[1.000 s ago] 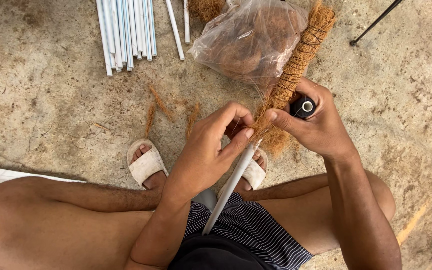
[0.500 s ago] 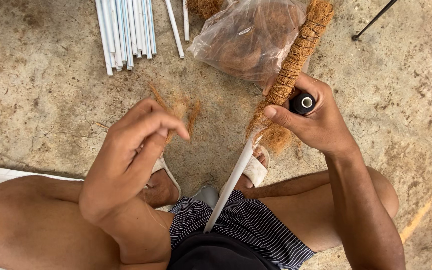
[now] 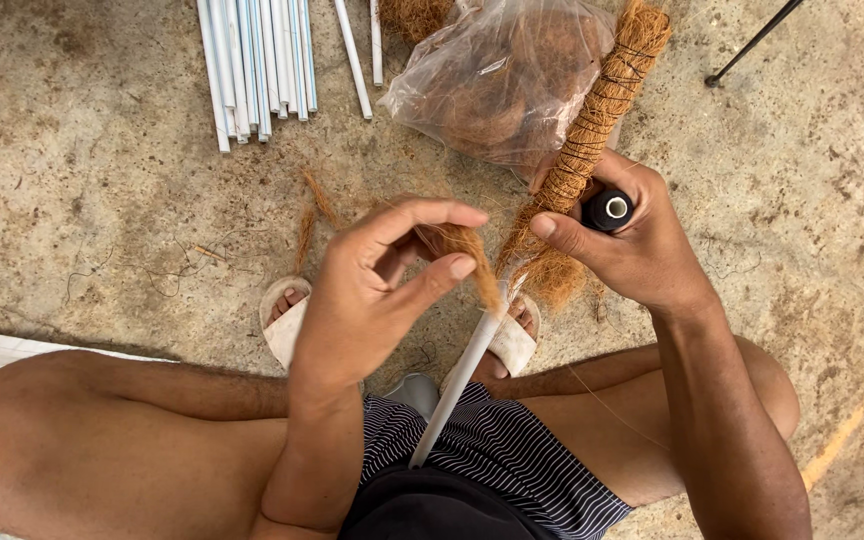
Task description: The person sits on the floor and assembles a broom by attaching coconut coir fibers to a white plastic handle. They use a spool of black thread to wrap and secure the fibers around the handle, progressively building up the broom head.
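Left hand [image 3: 372, 290], empty half a second ago, now pinches a fibre tuft [image 3: 472, 250] beside the pole [image 3: 582, 150]; right hand [image 3: 632, 240] grips pole and spool [image 3: 609, 209].

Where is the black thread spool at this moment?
In the head view, the black thread spool is right of centre, held in the right hand against the fibre-wrapped pipe, below the plastic bag.

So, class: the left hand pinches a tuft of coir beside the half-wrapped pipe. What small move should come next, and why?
Probably lay the coir tuft against the bare white pipe just below the wrapped coir section. The left hand already holds it beside that edge, while the right hand grips the pole and a black thread spool, seemingly ready to bind it.
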